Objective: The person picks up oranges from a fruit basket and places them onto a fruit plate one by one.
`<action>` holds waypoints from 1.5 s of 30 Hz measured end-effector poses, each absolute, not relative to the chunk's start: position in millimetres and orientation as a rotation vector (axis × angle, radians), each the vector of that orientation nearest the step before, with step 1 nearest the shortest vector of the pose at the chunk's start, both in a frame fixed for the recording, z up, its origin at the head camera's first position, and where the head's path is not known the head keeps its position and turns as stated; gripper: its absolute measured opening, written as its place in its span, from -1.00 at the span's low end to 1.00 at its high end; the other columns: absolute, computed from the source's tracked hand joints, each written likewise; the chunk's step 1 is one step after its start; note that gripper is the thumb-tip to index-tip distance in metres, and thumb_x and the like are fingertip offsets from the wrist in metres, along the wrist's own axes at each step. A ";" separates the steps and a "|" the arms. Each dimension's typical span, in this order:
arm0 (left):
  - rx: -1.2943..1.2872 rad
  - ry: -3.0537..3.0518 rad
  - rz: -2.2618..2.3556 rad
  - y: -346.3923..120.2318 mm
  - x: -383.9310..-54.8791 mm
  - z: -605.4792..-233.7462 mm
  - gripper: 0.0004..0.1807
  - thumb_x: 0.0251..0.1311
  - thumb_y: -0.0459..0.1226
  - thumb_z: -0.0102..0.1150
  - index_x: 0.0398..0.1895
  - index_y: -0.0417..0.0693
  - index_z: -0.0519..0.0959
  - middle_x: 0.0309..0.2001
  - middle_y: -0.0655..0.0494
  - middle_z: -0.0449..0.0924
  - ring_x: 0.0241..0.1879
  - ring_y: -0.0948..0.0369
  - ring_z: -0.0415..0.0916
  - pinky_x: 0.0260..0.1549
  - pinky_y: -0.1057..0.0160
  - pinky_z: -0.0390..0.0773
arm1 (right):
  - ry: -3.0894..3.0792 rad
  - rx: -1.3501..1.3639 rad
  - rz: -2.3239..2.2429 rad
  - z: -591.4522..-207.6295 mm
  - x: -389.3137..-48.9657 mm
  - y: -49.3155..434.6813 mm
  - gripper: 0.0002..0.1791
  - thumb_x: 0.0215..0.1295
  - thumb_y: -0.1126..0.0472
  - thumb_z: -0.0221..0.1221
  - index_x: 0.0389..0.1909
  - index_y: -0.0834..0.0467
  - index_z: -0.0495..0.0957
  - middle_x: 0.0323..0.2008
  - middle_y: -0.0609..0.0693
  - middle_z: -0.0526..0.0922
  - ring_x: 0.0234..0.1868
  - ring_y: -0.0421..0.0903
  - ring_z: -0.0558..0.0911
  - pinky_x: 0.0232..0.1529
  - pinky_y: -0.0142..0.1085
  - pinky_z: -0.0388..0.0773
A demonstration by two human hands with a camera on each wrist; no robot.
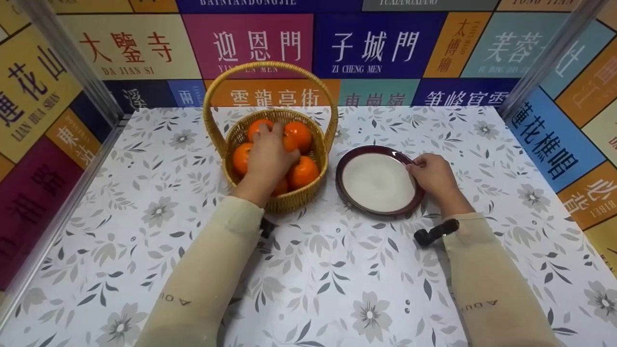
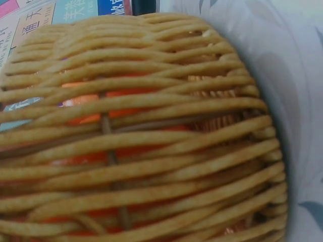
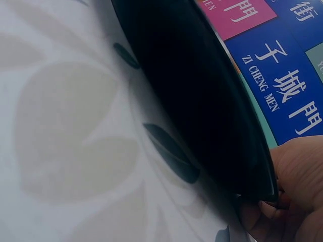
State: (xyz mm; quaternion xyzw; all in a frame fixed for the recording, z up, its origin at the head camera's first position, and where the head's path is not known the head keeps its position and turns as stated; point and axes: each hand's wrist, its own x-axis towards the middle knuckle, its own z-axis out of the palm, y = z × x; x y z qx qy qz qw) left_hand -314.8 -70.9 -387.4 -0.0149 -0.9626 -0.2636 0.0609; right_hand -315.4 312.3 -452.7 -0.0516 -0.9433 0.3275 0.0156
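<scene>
In the head view, my left hand reaches into a woven wicker basket with a tall arched handle. Its fingers and thumb curl round an orange, mostly hidden beneath the hand. Several more oranges lie about it. From the left wrist, the basket's woven side fills most of the view, with orange skin showing through the gaps. To the right, my right hand pinches the dark red rim of a round plate with a cream centre. The right wrist view shows the plate's dark underside at the fingers.
A white cloth with grey leaves and flowers covers the table. Colourful panels with Chinese lettering stand behind and at both sides. The basket's handle arches above the fruit, behind my left hand.
</scene>
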 end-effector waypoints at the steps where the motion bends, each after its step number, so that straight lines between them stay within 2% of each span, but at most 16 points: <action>1: -0.043 -2.906 -0.805 -70.7 -314.9 -387.4 -0.17 0.19 -0.03 0.42 0.51 0.01 0.32 0.35 -0.19 0.29 0.31 -0.15 0.36 0.16 -0.15 0.61 | -2.933 -0.158 1.019 -452.6 -315.7 312.5 -0.69 0.47 0.13 0.16 -0.09 0.35 0.60 -0.14 0.27 0.67 -0.12 0.11 0.59 -0.15 -0.23 0.48; 10: -0.060 -2.862 -0.802 -66.0 -314.2 -385.2 -0.19 0.19 -0.03 0.42 0.48 0.01 0.35 0.35 -0.16 0.29 0.34 -0.13 0.32 0.18 -0.14 0.60 | -2.934 -0.153 1.024 -451.3 -317.0 312.6 -0.67 0.46 0.12 0.17 -0.07 0.36 0.60 -0.11 0.29 0.67 -0.09 0.13 0.60 -0.08 -0.18 0.49; 20: -0.095 -2.803 -0.811 -52.6 -303.7 -372.9 -0.27 0.20 -0.03 0.40 0.44 0.11 0.39 0.39 -0.08 0.27 0.40 -0.06 0.27 0.16 -0.18 0.60 | -2.931 -0.153 1.017 -451.3 -316.8 313.7 -0.66 0.47 0.12 0.16 -0.06 0.36 0.60 -0.11 0.29 0.67 -0.08 0.13 0.60 -0.05 -0.15 0.51; 35: -0.215 -2.745 -0.776 -24.2 -279.9 -360.6 -0.31 0.22 -0.02 0.38 0.41 0.11 0.40 0.37 -0.06 0.28 0.37 -0.04 0.28 0.11 -0.07 0.68 | -2.932 -0.148 1.017 -451.9 -315.1 316.1 -0.68 0.46 0.11 0.17 -0.09 0.34 0.62 -0.15 0.26 0.67 -0.11 0.12 0.60 -0.07 -0.15 0.49; 41: -0.287 -2.705 -0.774 -14.0 -265.0 -355.4 -0.32 0.24 -0.03 0.37 0.41 0.12 0.41 0.36 -0.05 0.28 0.34 -0.01 0.29 0.16 0.00 0.66 | -2.937 -0.159 1.039 -451.3 -314.9 314.7 -0.67 0.47 0.11 0.18 -0.06 0.35 0.62 -0.13 0.27 0.67 -0.10 0.12 0.60 -0.06 -0.16 0.49; 45: -0.353 -2.665 -0.779 -7.4 -257.1 -353.0 -0.32 0.23 -0.05 0.39 0.41 0.11 0.42 0.34 -0.05 0.31 0.32 0.00 0.32 0.10 0.04 0.69 | -2.932 -0.152 1.043 -451.5 -315.0 314.6 -0.67 0.47 0.11 0.18 -0.07 0.35 0.61 -0.14 0.26 0.66 -0.11 0.11 0.59 -0.08 -0.18 0.49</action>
